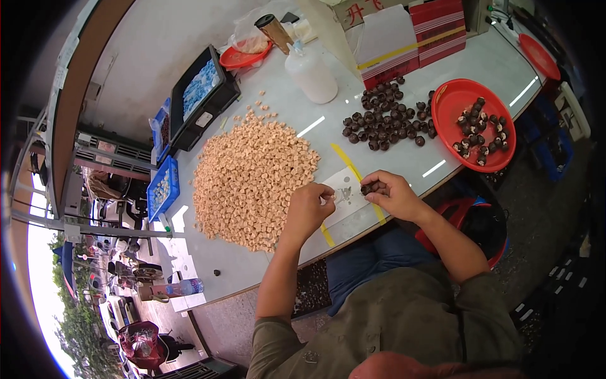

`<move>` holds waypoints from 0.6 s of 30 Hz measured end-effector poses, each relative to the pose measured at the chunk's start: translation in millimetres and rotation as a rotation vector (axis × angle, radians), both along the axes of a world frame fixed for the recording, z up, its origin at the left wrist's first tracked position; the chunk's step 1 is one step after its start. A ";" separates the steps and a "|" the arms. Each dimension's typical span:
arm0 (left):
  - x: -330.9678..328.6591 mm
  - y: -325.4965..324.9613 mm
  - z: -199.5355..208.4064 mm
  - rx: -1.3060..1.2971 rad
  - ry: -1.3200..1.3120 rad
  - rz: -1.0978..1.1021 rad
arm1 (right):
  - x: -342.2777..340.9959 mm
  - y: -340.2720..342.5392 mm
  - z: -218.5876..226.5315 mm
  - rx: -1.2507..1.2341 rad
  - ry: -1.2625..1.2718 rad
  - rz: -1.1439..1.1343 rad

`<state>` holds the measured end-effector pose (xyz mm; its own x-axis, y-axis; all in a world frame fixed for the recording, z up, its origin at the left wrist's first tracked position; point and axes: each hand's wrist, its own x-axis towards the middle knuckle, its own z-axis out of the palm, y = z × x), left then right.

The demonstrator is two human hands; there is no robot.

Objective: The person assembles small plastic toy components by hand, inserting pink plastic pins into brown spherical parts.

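The person wears an olive-green short-sleeved shirt (404, 316) and blue trousers (372, 256); both forearms are bare. The left hand (310, 208) and right hand (392, 192) wear no gloves.

Tan pellet heap (249, 180) – dark brown caps (384, 123) – red plate (483, 123), white bottle (310, 72), blue crate (163, 187).

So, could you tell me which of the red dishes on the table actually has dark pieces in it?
The large red dish at the table's right edge, beside the loose dark pile. The other red dishes hold no dark pieces.
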<state>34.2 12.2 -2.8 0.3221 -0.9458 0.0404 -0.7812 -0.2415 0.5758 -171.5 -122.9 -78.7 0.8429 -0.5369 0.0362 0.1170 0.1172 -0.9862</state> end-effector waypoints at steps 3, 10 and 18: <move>0.4 -2.7 -0.4 0.010 -0.069 -0.035 | 0.8 0.2 0.0 -0.013 -0.011 -0.012; -1.0 -7.5 0.6 0.067 -0.158 -0.078 | 0.7 -0.2 -1.3 -0.040 -0.030 -0.029; -2.5 -12.5 0.7 0.100 -0.326 -0.116 | 0.4 -0.7 -2.0 -0.047 -0.025 -0.037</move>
<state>31.7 -0.3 -2.1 0.1979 -0.9798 0.0289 -0.9453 -0.1830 0.2701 -171.1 -123.6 -80.7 0.8212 -0.5646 0.0827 0.1449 0.0663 -0.9872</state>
